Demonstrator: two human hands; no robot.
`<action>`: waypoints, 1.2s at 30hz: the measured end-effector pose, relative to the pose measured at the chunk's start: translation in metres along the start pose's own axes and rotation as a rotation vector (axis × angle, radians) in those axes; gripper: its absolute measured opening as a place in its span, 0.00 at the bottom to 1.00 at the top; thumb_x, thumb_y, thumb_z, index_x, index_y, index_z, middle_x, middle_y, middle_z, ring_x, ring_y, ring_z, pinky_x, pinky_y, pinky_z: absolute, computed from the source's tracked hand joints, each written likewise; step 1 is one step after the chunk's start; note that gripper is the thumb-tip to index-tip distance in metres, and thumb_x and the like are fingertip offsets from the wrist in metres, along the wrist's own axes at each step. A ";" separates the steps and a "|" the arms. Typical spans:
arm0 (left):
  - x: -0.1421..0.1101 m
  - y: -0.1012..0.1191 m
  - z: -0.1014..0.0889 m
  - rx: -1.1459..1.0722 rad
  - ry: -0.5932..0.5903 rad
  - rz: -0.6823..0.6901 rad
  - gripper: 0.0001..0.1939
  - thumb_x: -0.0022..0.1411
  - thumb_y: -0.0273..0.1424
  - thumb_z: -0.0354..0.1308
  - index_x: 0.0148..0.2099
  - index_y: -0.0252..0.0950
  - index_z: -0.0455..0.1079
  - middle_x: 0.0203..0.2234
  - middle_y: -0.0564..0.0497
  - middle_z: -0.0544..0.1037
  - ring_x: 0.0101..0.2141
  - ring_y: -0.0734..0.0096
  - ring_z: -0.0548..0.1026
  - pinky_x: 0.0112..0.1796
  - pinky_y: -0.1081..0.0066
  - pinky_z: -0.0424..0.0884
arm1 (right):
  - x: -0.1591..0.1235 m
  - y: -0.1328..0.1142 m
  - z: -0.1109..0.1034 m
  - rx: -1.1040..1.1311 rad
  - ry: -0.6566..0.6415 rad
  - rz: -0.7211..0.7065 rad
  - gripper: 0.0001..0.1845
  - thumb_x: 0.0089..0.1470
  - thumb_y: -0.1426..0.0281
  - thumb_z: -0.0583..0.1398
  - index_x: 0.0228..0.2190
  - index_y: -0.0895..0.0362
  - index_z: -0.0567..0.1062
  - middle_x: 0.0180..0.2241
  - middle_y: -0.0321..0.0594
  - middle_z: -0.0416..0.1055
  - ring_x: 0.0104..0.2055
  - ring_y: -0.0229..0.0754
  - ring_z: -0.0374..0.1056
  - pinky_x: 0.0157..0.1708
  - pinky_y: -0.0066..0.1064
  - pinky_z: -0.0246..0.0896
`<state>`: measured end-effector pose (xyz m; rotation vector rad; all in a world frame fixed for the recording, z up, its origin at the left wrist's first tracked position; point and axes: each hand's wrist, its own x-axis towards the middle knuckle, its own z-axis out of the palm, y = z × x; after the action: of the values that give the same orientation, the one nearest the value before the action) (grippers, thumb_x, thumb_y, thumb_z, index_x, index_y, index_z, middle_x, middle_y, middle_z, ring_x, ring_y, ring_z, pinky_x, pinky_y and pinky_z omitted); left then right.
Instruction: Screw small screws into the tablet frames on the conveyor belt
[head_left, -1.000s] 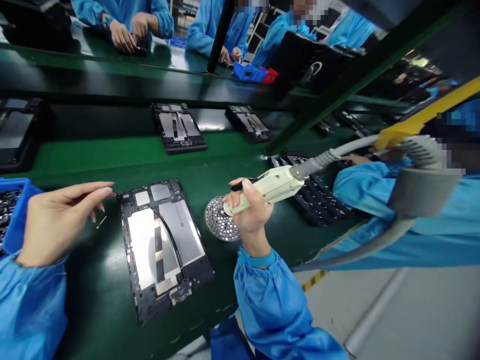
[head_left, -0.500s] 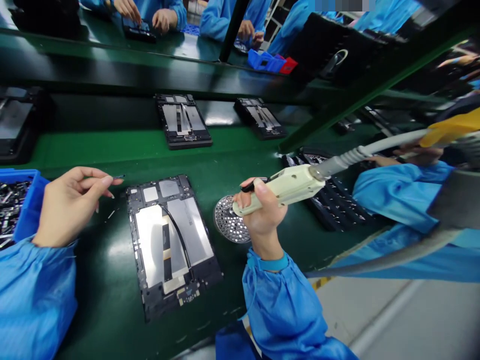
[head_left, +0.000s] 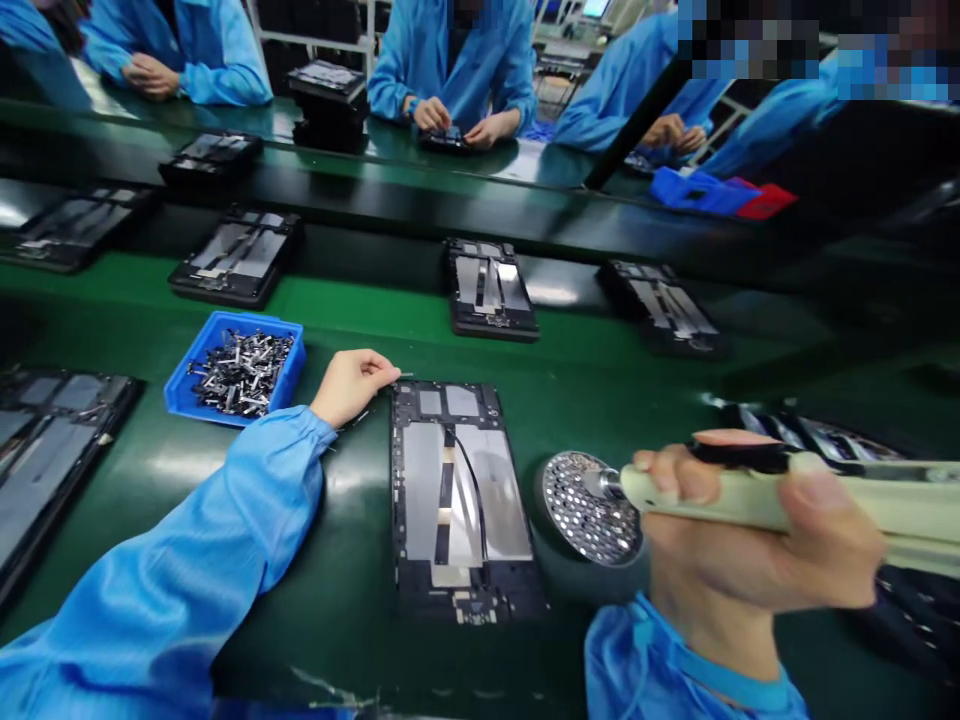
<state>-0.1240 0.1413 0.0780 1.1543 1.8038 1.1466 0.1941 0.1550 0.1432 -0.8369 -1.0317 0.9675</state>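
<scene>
An opened tablet back (head_left: 457,490) with silver plates and a black cable lies in front of me on the green belt. My left hand (head_left: 351,384) rests at its top left corner, fingers pinched on a small dark part that touches the frame. My right hand (head_left: 750,560) is wrapped round a cream electric screwdriver (head_left: 840,500), whose tip is over a round perforated screw dish (head_left: 589,505) to the right of the tablet.
A blue bin of small metal parts (head_left: 238,362) stands left of my left hand. More open tablets (head_left: 491,290) lie along the belt and a dark tray (head_left: 45,450) at far left. Several people in blue coats work across the line.
The view has swung left and down. My left hand has moved in to the tablet's top left corner. The screwdriver has come nearer to the camera, its tip down over the dish.
</scene>
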 end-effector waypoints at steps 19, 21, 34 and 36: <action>0.000 -0.010 0.009 0.070 -0.132 -0.074 0.04 0.58 0.26 0.67 0.29 0.34 0.81 0.23 0.52 0.80 0.24 0.71 0.73 0.32 0.71 0.68 | -0.022 0.058 0.192 0.115 -0.312 0.160 0.15 0.44 0.58 0.69 0.22 0.56 0.78 0.10 0.27 0.61 0.11 0.33 0.57 0.16 0.29 0.64; 0.000 -0.010 0.010 0.064 -0.129 -0.086 0.05 0.57 0.24 0.65 0.31 0.34 0.82 0.22 0.52 0.80 0.24 0.71 0.73 0.33 0.72 0.69 | -0.022 0.068 0.199 0.106 -0.312 0.173 0.14 0.43 0.58 0.69 0.22 0.57 0.78 0.10 0.27 0.61 0.11 0.32 0.57 0.15 0.28 0.64; -0.004 -0.005 0.012 0.094 -0.120 -0.095 0.10 0.56 0.21 0.61 0.32 0.35 0.84 0.26 0.50 0.83 0.32 0.67 0.78 0.40 0.72 0.72 | -0.020 0.083 0.198 0.078 -0.338 0.178 0.16 0.44 0.57 0.68 0.19 0.56 0.75 0.09 0.27 0.60 0.11 0.33 0.58 0.17 0.29 0.65; -0.004 -0.005 0.011 0.111 -0.120 -0.099 0.10 0.56 0.21 0.61 0.33 0.35 0.84 0.26 0.51 0.83 0.32 0.67 0.78 0.41 0.72 0.72 | -0.022 0.085 0.198 0.069 -0.335 0.166 0.17 0.44 0.56 0.69 0.19 0.55 0.74 0.09 0.27 0.60 0.12 0.33 0.58 0.16 0.29 0.64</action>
<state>-0.1145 0.1396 0.0696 1.1585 1.8293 0.9112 -0.0188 0.1865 0.1193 -0.7251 -1.2191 1.3094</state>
